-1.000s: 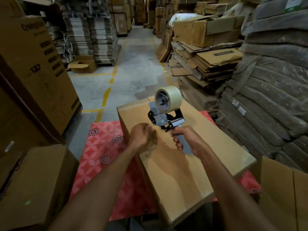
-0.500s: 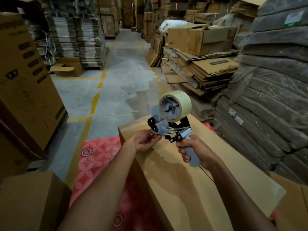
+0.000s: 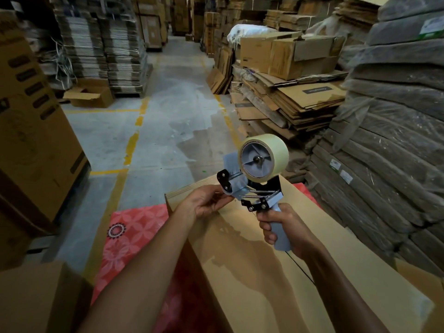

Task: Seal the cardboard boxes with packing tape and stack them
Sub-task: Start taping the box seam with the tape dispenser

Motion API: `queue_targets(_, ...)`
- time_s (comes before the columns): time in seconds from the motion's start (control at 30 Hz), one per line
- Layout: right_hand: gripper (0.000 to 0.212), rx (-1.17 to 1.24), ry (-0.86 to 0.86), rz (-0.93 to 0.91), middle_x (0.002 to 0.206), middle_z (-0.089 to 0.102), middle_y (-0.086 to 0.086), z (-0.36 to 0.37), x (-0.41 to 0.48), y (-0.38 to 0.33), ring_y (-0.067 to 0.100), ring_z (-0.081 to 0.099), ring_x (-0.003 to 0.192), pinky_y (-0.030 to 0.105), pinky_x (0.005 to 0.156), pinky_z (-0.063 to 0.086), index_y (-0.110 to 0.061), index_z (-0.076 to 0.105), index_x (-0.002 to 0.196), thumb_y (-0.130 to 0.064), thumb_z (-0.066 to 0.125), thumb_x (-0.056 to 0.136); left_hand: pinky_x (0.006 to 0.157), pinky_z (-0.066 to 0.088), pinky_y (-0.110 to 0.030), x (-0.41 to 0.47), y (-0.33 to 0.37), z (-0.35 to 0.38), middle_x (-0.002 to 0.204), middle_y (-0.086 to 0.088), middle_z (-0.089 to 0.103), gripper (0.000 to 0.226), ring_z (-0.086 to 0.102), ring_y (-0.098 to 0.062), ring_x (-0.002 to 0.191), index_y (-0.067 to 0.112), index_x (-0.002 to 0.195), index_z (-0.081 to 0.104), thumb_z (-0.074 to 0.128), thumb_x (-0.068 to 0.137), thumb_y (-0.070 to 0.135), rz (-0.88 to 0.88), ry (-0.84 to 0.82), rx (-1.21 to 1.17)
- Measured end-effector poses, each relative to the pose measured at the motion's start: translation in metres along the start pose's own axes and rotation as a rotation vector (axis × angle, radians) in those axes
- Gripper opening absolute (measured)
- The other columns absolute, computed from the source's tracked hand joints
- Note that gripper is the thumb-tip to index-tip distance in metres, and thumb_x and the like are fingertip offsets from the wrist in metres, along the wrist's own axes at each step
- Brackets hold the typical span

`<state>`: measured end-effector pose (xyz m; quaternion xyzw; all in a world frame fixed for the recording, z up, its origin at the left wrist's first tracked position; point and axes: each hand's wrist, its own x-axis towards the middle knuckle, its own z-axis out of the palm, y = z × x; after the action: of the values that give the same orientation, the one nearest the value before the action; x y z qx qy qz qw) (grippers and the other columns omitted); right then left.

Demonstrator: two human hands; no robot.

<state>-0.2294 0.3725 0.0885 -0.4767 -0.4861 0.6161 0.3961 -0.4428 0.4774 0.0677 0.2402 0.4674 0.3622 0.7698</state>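
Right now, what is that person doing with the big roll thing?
A person seems to be getting a tape dispenser ready above a cardboard box. The right hand grips its grey handle, and the left hand pinches its front end, below the tape roll. The dispenser is held up off the box, which lies on a red patterned mat.

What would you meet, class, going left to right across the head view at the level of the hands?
Large printed carton → red patterned mat → left hand → right hand, both on the tape dispenser → wrapped stacks of flattened cardboard.
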Motion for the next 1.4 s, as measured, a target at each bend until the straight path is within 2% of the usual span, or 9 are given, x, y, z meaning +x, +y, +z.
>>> queue_targets(0.2,0.018,-0.116,0.099,-0.009,0.067,0.050,0.012,0.006,0.003,0.005,0.020,0.041,0.049,0.031,0.049,0.034,-0.003,0.059,0.081,-0.017,0.067,0.073,0.049,0.038,-0.027,0.021,0.039,0.004,0.047,-0.007,0.054,0.032,0.049,-0.014,0.041,0.003,0.064,0.057,0.050,0.093,-0.009,0.155,0.143,0.505)
queue_targets(0.33,0.013,-0.120,0.158,-0.001,0.064,0.051,0.011,-0.005,-0.002,0.010,0.021,0.042,0.049,0.031,0.047,0.035,0.002,0.058,0.081,-0.006,0.068,0.079,0.061,0.056,-0.025,0.038,0.081,-0.016,0.067,-0.014,0.065,0.012,0.062,-0.020,0.065,-0.008,0.079,0.066,0.064,0.090,-0.004,0.107,0.118,0.490)
queue_targets(0.43,0.031,-0.187,0.192,0.019,0.064,0.055,0.010,-0.010,0.000,0.015,0.025,0.046,0.052,0.030,0.046,0.038,0.009,0.056,0.081,-0.017,0.069,0.070,0.065,0.062,-0.026,0.047,0.094,-0.009,0.072,-0.015,0.071,0.014,0.069,-0.020,0.066,-0.010,0.089,0.071,0.076,0.084,0.002,0.199,0.147,0.610)
queue_targets(0.67,0.011,-0.105,0.229,0.075,0.065,0.050,0.013,-0.002,0.040,0.018,0.022,0.041,0.050,0.030,0.047,0.032,-0.001,0.060,0.075,0.003,0.059,0.085,0.066,0.054,-0.030,0.082,0.084,-0.012,0.068,-0.010,0.073,0.023,0.064,-0.016,0.059,0.004,0.074,0.079,0.081,0.082,0.025,0.410,0.411,0.940)
queue_targets(0.8,0.006,-0.133,0.259,0.102,0.061,0.050,0.011,0.004,0.050,0.026,0.020,0.040,0.046,0.029,0.045,0.031,-0.007,0.059,0.067,-0.010,0.062,0.071,0.067,0.052,-0.034,0.096,0.066,-0.021,0.057,-0.006,0.069,0.033,0.063,-0.018,0.057,0.005,0.061,0.073,0.076,0.086,0.025,0.410,0.458,0.886)
queue_targets(0.93,0.013,-0.174,0.278,0.115,0.061,0.050,0.010,0.003,0.054,0.034,0.020,0.040,0.047,0.029,0.045,0.031,-0.007,0.059,0.069,-0.001,0.060,0.080,0.064,0.042,-0.028,0.107,0.056,-0.023,0.053,0.000,0.059,0.043,0.054,-0.015,0.056,0.014,0.051,0.060,0.070,0.092,0.023,0.392,0.470,0.903)
queue_targets(1.13,0.014,-0.236,0.299,0.109,0.057,0.052,0.008,0.006,0.055,0.032,0.019,0.041,0.043,0.032,0.045,0.033,-0.008,0.056,0.067,-0.004,0.064,0.078,0.074,0.044,-0.032,0.106,0.058,-0.024,0.106,-0.016,0.071,0.022,0.063,-0.029,0.093,-0.003,0.091,0.073,0.060,0.090,0.015,0.313,0.419,1.063)
queue_targets(1.27,0.015,-0.240,0.321,0.170,0.056,0.052,0.007,0.009,0.058,0.027,0.018,0.041,0.042,0.029,0.044,0.032,-0.009,0.057,0.067,-0.004,0.063,0.080,0.081,0.051,-0.037,0.104,0.058,-0.025,0.115,-0.021,0.067,0.026,0.063,-0.035,0.103,0.003,0.101,0.070,0.058,0.087,0.021,0.241,0.435,1.151)
queue_targets(1.4,0.009,-0.254,0.307,0.221,0.055,0.053,0.006,0.007,0.061,0.017,0.019,0.042,0.042,0.027,0.045,0.032,-0.008,0.061,0.069,-0.007,0.063,0.078,0.084,0.054,-0.039,0.094,0.049,-0.009,0.106,-0.017,0.068,0.020,0.065,-0.036,0.100,0.007,0.102,0.072,0.058,0.090,0.004,0.484,0.580,1.272)
